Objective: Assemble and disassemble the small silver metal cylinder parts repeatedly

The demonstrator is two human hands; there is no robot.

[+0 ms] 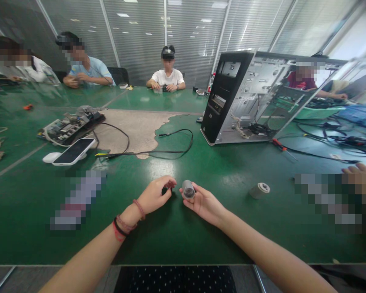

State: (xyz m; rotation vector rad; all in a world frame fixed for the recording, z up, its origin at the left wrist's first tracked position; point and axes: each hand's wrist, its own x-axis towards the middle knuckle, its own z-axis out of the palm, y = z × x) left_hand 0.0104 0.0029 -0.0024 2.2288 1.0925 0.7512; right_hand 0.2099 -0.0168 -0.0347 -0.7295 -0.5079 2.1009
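Note:
Near the middle of the table, my right hand (205, 203) grips a short grey cylinder (188, 189) whose round end faces me. Just left of it is my left hand (155, 194), its fingers curled and thumb drawn in toward the fingertips. A small dark patch shows between them; whether it is an object or shadow I cannot make out. The left hand and the grey cylinder are slightly apart. A second grey cylinder (259, 190), with a paler end, lies on the green table (171, 244) to the right.
An opened computer tower (222, 97) stands at the back right, a red-handled screwdriver (279, 144) beside it. At left are a phone (74, 151) and a circuit-board assembly (71, 127). A black cable (171, 151) crosses the middle. Another person's hand (361, 179) rests far right; several people sit around.

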